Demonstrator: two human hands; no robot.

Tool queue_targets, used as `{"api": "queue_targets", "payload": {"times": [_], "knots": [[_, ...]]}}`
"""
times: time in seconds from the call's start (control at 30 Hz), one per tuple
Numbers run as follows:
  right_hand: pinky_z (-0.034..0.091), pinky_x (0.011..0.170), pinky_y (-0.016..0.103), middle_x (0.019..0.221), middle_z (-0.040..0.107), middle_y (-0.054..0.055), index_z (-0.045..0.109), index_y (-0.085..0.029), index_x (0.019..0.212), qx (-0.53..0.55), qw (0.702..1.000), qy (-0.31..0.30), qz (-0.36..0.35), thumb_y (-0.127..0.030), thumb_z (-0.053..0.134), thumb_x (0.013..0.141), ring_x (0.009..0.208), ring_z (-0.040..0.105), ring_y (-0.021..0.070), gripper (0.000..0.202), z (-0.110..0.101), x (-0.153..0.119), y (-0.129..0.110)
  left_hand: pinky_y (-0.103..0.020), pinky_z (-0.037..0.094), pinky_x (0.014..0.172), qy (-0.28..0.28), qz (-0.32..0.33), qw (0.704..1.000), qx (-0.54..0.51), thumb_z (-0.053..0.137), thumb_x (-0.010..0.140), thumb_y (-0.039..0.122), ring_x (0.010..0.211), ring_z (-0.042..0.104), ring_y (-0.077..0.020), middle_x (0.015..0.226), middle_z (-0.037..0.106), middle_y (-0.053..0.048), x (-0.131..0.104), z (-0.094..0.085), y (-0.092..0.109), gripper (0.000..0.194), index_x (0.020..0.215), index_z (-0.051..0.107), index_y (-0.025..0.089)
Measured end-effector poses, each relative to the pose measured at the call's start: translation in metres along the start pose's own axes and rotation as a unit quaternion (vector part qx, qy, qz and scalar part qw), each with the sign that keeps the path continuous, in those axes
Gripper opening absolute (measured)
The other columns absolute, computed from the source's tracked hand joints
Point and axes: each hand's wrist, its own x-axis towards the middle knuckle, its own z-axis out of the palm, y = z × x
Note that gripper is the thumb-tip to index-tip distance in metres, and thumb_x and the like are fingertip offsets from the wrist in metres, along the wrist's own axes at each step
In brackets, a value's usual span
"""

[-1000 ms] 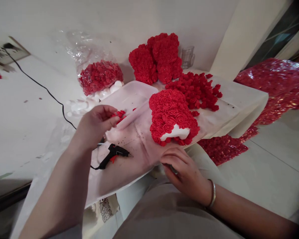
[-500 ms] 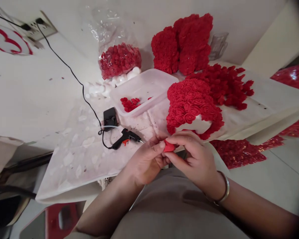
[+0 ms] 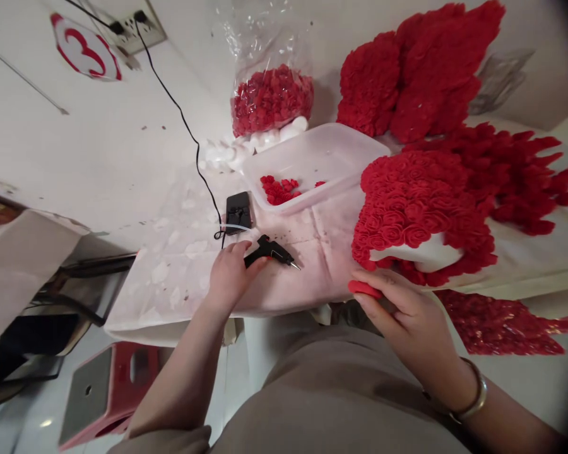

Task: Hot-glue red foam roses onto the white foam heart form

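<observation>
My left hand (image 3: 231, 272) is closed round the handle of a black hot glue gun (image 3: 271, 250), which lies on the table with its metal nozzle pointing right. Between the thumb and fingers of my right hand (image 3: 409, 321) is a small red foam rose (image 3: 364, 289), seen from its side. Just beyond that hand stands a form covered in red foam roses (image 3: 407, 195). A bare white patch (image 3: 419, 252) shows on its near side.
A translucent plastic tray (image 3: 355, 136) holds a few loose red roses. Behind it are a bag of roses (image 3: 272, 101) and white foam pieces (image 3: 227, 154). Red rose-covered shapes (image 3: 369, 82) lean at the wall. A black cord (image 3: 182, 116) runs to the socket. A red stool (image 3: 123, 378) stands below left.
My left hand has left the red foam rose and moved left onto the glue gun's handle. The right hand keeps the rose. The whole view has shifted.
</observation>
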Motion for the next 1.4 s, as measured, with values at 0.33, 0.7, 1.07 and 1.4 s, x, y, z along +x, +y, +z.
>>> {"api": "queue_targets", "payload": {"times": [0.33,0.7,1.07,1.4], "knots": [[0.063,0.075,0.030,0.097,0.080,0.007,0.070,-0.019,0.109,-0.011,1.000,-0.025,-0.006,-0.025,0.058,0.095,0.086,0.076,0.0196,0.019,0.011,-0.003,0.007,-0.041,0.051,0.076,-0.124,0.028,0.987,0.094,0.066,0.078,0.053,0.090,0.066,-0.0307,0.096,0.069,-0.013,0.024,0.006,-0.011,0.038,0.094,0.070,0.019],[0.059,0.055,0.027,0.081,0.077,0.003,0.069,-0.022,0.096,0.062,0.989,-0.020,0.135,-0.030,0.067,0.086,0.066,0.074,0.0185,0.013,0.010,0.005,0.001,-0.028,0.040,0.059,-0.022,0.005,0.999,-0.034,0.060,0.076,0.048,0.068,0.056,-0.0156,0.077,0.060,0.000,0.007,-0.028,0.010,0.034,0.093,0.052,0.020],[0.058,0.059,0.022,0.077,0.073,0.001,0.064,-0.023,0.087,0.192,0.966,0.015,0.173,-0.023,0.069,0.080,0.068,0.071,0.0137,0.009,0.003,0.010,-0.010,-0.021,0.036,0.046,0.096,0.116,0.979,-0.138,0.070,0.073,0.042,0.049,0.049,-0.0089,0.062,0.056,0.007,-0.016,-0.022,0.049,0.034,0.091,0.051,0.021],[0.053,0.054,0.024,0.074,0.070,0.001,0.063,-0.023,0.083,0.209,0.957,0.004,0.201,-0.023,0.070,0.078,0.062,0.064,0.0140,0.009,-0.001,0.012,-0.012,-0.025,0.038,0.049,0.135,0.155,0.976,-0.071,0.065,0.077,0.041,0.049,0.051,-0.0107,0.062,0.060,0.006,-0.022,-0.024,0.059,0.028,0.086,0.045,0.023]]}}
